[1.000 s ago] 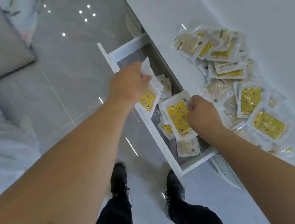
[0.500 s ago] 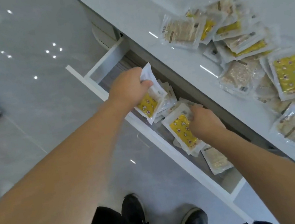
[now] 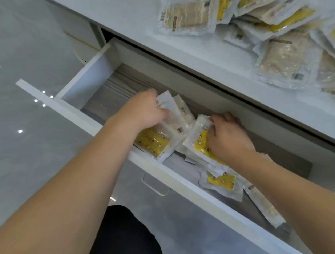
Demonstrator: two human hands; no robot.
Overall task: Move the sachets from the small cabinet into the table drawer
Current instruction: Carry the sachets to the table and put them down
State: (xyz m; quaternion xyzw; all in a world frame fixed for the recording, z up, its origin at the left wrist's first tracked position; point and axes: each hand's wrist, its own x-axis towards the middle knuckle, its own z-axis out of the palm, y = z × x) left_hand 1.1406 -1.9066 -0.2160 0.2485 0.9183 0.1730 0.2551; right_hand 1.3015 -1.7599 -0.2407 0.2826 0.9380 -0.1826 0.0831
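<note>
The white table drawer [image 3: 91, 74] stands pulled out under the tabletop. Both of my hands are down inside it. My left hand [image 3: 144, 110] holds a yellow-and-clear sachet [image 3: 154, 144] near the drawer's front wall, with other pale sachets [image 3: 181, 111] just behind it. My right hand [image 3: 228, 136] grips another yellow sachet [image 3: 200, 143], tilted on edge. One more yellow sachet [image 3: 222, 181] lies flat on the drawer floor below my right wrist, and a pale one [image 3: 264, 206] lies further right.
A heap of several sachets [image 3: 266, 19], yellow and beige, lies on the white tabletop [image 3: 130, 4] at upper right. The drawer's handle [image 3: 156, 186] sticks out over the grey tiled floor [image 3: 4, 109]. My dark trouser leg [image 3: 120, 245] is below.
Both hands have gone lower into the drawer with their sachets. The camera has come closer, and the drawer fills more of the view.
</note>
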